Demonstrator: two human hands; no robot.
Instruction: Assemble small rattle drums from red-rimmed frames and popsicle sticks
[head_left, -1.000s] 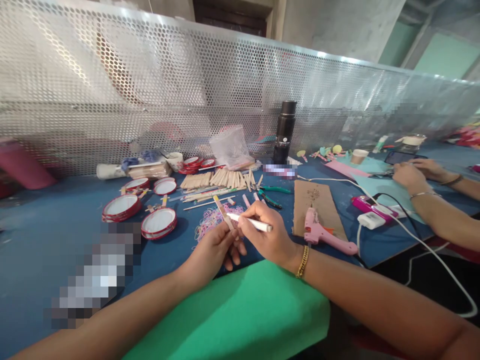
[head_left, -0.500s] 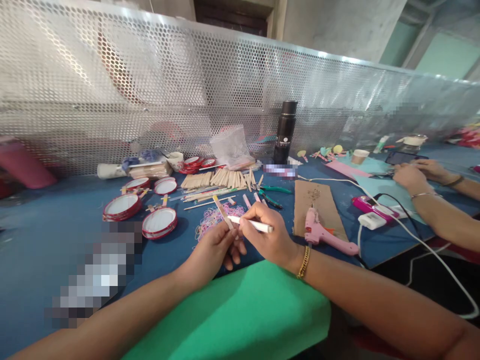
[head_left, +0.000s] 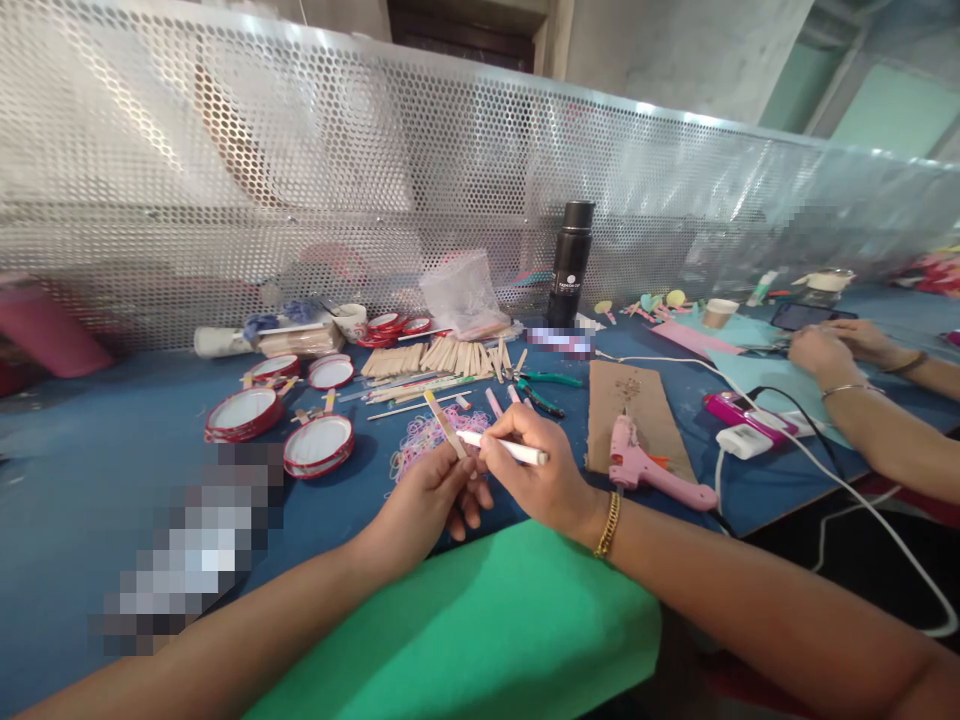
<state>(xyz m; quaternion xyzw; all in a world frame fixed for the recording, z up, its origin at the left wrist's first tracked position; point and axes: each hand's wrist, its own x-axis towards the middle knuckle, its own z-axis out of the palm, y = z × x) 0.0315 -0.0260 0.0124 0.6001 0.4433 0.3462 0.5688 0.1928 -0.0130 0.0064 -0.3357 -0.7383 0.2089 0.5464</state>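
Note:
My left hand [head_left: 431, 492] pinches the lower end of a flat wooden craft stick [head_left: 442, 418], which is tilted up and has a yellow tip. My right hand [head_left: 541, 470] is closed round a white marker pen [head_left: 510, 448], its tip at the stick's side. Beneath and behind the stick lies a heap of pastel rubber bands [head_left: 411, 448]. A green sheet [head_left: 480, 620] is below both wrists. Beyond my hands lie many pale craft sticks [head_left: 456, 358] in a pile. Two teal-handled pliers [head_left: 551, 380] are beside them.
A pink glue gun [head_left: 630, 465] rests on cardboard [head_left: 600, 400] to the right, among white cables. Red-rimmed round pieces [head_left: 319, 445] stand in stacks on the left. A black bottle [head_left: 571, 265] stands before the perforated metal screen [head_left: 450, 150]. Another person's hands [head_left: 825, 355] work at far right.

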